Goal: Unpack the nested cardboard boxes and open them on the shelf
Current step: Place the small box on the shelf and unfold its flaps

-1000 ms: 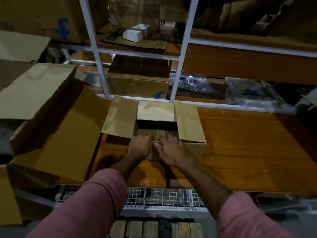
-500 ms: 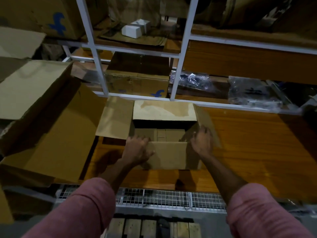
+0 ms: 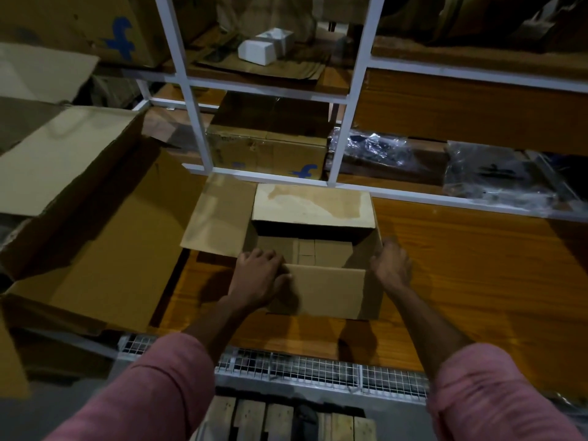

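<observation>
**Both hands on the open box**

While the box (image 3: 321, 281) stands on the wooden shelf (image 3: 471, 272) with its top open, both arms reach forward to it from below, in pink sleeves (image 3: 152, 386). The left hand (image 3: 259, 275) lies on the near left corner of the box, palm down; its fingers curl over the rim and its thumb presses on the near flap (image 3: 327, 289), which is folded down outside. The right hand (image 3: 389, 265) is at the right wall of the box, the fingers bent over the top edge, so it grips this side. The left flap (image 3: 219, 214) lies spread out flat, and the far flap (image 3: 313, 203) leans over the opening. Inside, only the cardboard bottom shows. A big open box (image 3: 105, 237) lies just beside it on the left, tilted on its side.
</observation>
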{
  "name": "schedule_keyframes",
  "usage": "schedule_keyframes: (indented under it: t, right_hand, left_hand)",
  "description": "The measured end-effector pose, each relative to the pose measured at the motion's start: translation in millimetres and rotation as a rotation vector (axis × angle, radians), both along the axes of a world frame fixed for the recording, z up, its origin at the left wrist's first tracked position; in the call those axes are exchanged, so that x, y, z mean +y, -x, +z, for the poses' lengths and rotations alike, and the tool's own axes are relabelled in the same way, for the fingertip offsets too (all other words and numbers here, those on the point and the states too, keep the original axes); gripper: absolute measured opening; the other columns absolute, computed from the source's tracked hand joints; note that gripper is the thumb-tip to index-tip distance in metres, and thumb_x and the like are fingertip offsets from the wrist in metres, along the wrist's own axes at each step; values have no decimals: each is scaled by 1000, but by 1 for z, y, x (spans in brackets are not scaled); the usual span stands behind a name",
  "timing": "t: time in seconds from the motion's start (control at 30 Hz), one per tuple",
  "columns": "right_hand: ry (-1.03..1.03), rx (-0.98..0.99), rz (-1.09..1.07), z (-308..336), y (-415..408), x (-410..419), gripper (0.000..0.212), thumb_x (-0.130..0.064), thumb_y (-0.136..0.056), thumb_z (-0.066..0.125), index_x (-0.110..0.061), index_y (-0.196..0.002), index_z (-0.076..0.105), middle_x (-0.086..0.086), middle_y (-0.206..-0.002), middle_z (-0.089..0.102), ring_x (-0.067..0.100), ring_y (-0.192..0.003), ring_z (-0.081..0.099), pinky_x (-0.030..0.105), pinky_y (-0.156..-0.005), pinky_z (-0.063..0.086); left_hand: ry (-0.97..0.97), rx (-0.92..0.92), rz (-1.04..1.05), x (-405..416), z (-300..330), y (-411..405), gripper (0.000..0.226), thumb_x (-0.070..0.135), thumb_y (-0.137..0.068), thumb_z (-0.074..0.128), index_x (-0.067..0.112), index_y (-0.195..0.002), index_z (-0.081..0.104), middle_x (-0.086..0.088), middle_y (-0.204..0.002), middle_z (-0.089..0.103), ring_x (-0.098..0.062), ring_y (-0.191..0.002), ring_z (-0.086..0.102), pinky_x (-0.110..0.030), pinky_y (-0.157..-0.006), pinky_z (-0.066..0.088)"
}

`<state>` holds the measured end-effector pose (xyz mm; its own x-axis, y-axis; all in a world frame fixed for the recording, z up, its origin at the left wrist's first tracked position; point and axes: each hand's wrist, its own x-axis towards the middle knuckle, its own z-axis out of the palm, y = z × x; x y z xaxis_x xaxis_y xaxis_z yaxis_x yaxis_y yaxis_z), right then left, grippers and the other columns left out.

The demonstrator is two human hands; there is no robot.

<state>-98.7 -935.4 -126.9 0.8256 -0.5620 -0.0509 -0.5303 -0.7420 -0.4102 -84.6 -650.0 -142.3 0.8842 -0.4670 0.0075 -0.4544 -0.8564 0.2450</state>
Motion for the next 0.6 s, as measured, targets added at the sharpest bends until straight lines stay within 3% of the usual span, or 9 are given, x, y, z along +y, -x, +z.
schedule_keyframes:
  t: [0.17, 0.33, 0.43, 0.53, 0.6]
  right_hand:
    - [53, -8, 3, -2, 5, 2, 40, -18, -92, 71, -12, -126, 51, 12, -114, 63, 32, -101, 65, 46, -78, 59]
    - [91, -7, 36, -2, 23, 5, 37, -16, -90, 72, -7, -122, 56, 13, -113, 64, 31, -101, 64, 43, -78, 58]
    - [217, -37, 90, -4, 35, 5, 47, -16, -84, 77, -8, -125, 57, 15, -123, 58, 32, -111, 56, 42, -89, 52]
    - [399, -120, 288, -1, 33, 6, 55, -9, -78, 81, -16, -129, 61, 12, -127, 58, 32, -117, 51, 45, -96, 44]
    - [377, -142, 432, 2, 27, 17, 45, -7, -81, 73, -18, -124, 67, 9, -123, 62, 30, -115, 53, 44, -96, 44]
  left_hand:
    - [-55, 2, 14, -2, 3, 1, 37, 51, -102, 43, 25, -126, 55, 0, -130, 59, -23, -121, 50, -42, -100, 35]
    - [-23, 31, 40, -5, 9, 3, 27, 44, -102, 47, 25, -116, 60, 3, -120, 63, -21, -116, 52, -42, -96, 32]
    - [6, 28, 35, -2, 5, 8, 26, 48, -100, 51, 27, -109, 62, 5, -114, 63, -20, -113, 53, -41, -94, 31]
    - [-34, 21, 20, 1, 3, 11, 45, 61, -98, 40, 26, -111, 64, 2, -115, 63, -20, -111, 54, -42, -95, 34]
    - [-11, 52, 23, -2, 8, 14, 58, 65, -98, 27, 22, -106, 65, -2, -111, 65, -22, -108, 55, -43, -97, 35]
